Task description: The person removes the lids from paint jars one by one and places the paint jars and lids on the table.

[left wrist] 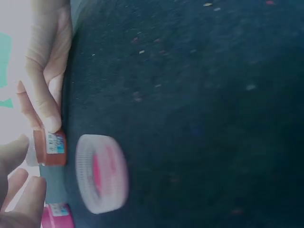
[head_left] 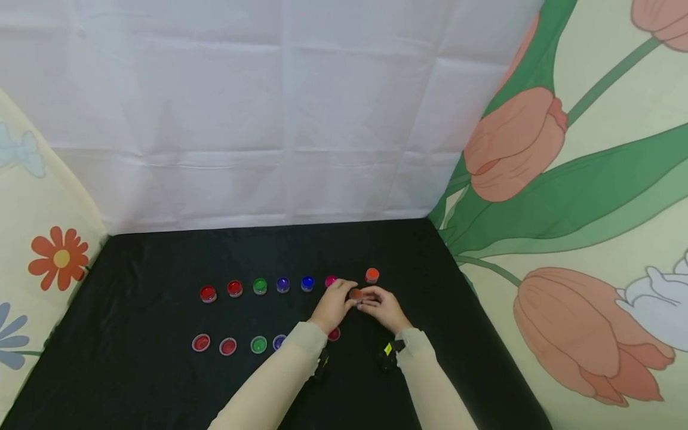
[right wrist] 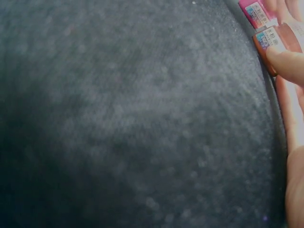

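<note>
Both hands meet at a small brown-orange paint jar (head_left: 355, 294) with a printed label. My right hand (head_left: 386, 307) pinches the jar's body, its thumb over the label in the right wrist view. From the other side, my left hand (head_left: 332, 304) has its thumb and fingers round the translucent lid (left wrist: 31, 156) end. A magenta paint jar (head_left: 330, 280) stands just behind the left hand, partly covered by it. Close below the hands lies a translucent lid with pink inside (left wrist: 102, 173). An orange paint jar (head_left: 372, 275) stands behind the right hand.
On the black cloth (head_left: 161, 382), a back row has red jars, a green jar (head_left: 260, 286), a purple jar (head_left: 283, 285) and a blue jar (head_left: 307, 283). Nearer lies a row of round lids, including a green one (head_left: 258, 344); the left sleeve covers part of it. A white sheet hangs behind.
</note>
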Demonstrator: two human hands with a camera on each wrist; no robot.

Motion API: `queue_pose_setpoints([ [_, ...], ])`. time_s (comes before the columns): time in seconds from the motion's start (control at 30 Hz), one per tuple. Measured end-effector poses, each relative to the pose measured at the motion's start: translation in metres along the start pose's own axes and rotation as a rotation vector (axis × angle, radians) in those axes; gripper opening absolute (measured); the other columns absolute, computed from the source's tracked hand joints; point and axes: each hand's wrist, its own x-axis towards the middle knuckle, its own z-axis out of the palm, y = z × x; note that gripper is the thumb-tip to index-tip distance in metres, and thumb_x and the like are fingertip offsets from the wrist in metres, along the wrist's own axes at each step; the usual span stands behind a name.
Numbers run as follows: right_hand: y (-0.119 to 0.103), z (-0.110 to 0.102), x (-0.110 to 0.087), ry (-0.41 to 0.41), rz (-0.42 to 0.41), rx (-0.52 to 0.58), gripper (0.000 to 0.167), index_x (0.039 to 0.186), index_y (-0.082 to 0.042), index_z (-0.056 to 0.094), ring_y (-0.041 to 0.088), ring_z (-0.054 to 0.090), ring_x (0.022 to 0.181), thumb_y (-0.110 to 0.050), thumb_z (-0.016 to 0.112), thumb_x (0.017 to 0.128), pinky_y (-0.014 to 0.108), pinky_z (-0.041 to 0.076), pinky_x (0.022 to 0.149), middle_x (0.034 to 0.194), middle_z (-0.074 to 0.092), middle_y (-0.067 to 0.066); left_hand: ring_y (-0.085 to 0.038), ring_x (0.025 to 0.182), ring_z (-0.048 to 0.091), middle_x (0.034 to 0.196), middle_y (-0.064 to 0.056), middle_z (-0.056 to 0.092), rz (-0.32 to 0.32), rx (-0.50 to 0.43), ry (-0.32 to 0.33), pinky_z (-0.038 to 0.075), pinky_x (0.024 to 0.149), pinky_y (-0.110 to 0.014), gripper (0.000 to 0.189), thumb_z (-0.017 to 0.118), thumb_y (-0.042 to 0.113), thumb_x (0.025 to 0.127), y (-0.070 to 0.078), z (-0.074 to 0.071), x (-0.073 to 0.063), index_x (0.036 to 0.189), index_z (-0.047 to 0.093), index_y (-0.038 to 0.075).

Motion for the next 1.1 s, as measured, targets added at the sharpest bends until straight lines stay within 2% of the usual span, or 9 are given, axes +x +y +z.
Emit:
queue_pose_setpoints([
  [0.17,-0.003,0.001,-0.001,-0.003,0.005,0.019,0.033,0.119,0.011,0.062,0.013,0.069,0.099,0.009,0.073,0.088,0.025,0.056,0.087,0.115,0.067,0.022,-0.027,0.114,0.06,0.125,-0.013,0.064,0.09,0.078,-0.041,0.05,0.101,-0.04,0.029,0.067,0.006,0.098,0.002,0.0,0.008,0.127,0.065,0.003],
  [0.27,-0.011,0.002,-0.004,-0.012,0.005,0.028,0.033,0.117,0.012,0.061,0.014,0.069,0.098,0.011,0.073,0.087,0.025,0.057,0.086,0.113,0.067,0.023,-0.026,0.11,0.061,0.118,-0.011,0.067,0.122,0.109,-0.04,0.049,0.1,-0.039,0.024,0.067,0.005,0.097,0.001,0.002,0.011,0.121,0.068,0.004],
  [0.37,-0.024,0.002,-0.01,-0.017,0.002,0.027,0.031,0.115,0.013,0.061,0.017,0.069,0.098,0.01,0.073,0.087,0.025,0.057,0.086,0.111,0.067,0.021,-0.025,0.108,0.062,0.116,-0.01,0.069,0.126,0.096,-0.035,0.049,0.099,-0.039,0.022,0.067,0.004,0.097,0.0,0.004,0.011,0.119,0.07,0.004],
  [0.5,-0.036,0.002,-0.015,-0.016,-0.004,0.015,0.029,0.114,0.013,0.061,0.018,0.069,0.098,0.009,0.073,0.088,0.025,0.057,0.086,0.11,0.067,0.02,-0.025,0.11,0.062,0.117,-0.011,0.068,0.11,0.06,-0.026,0.05,0.099,-0.039,0.021,0.066,0.003,0.097,-0.001,0.006,0.011,0.118,0.071,0.004],
  [0.77,-0.034,0.002,-0.015,-0.019,-0.028,0.025,0.03,0.117,0.013,0.062,0.007,0.067,0.095,0.01,0.071,0.089,0.025,0.056,0.088,0.11,0.067,0.021,-0.027,0.108,0.064,0.115,-0.013,0.068,0.052,-0.031,0.001,0.053,0.096,-0.041,0.017,0.066,0.005,0.098,0.001,0.006,0.01,0.114,0.073,0.002],
  [0.87,-0.034,0.002,-0.016,-0.024,-0.032,0.038,0.031,0.118,0.014,0.061,0.011,0.069,0.096,0.011,0.07,0.089,0.026,0.056,0.087,0.108,0.067,0.022,-0.027,0.106,0.064,0.113,-0.013,0.067,0.026,-0.06,0.021,0.053,0.095,-0.042,0.018,0.065,0.006,0.098,0.002,0.005,0.009,0.114,0.072,0.001],
  [1.0,-0.033,0.002,-0.015,-0.033,-0.033,0.045,0.031,0.119,0.014,0.061,0.024,0.07,0.1,0.011,0.069,0.09,0.026,0.057,0.087,0.108,0.067,0.022,-0.028,0.105,0.063,0.111,-0.015,0.067,-0.008,-0.115,0.053,0.053,0.094,-0.044,0.02,0.065,0.006,0.099,0.004,0.004,0.009,0.116,0.07,-0.001],
  [1.1,-0.033,0.002,-0.015,-0.031,-0.03,0.035,0.03,0.119,0.013,0.061,0.026,0.07,0.101,0.01,0.069,0.09,0.026,0.057,0.087,0.108,0.067,0.02,-0.029,0.104,0.063,0.111,-0.015,0.067,-0.028,-0.152,0.065,0.053,0.093,-0.044,0.021,0.064,0.006,0.099,0.004,0.004,0.009,0.118,0.07,-0.002],
])
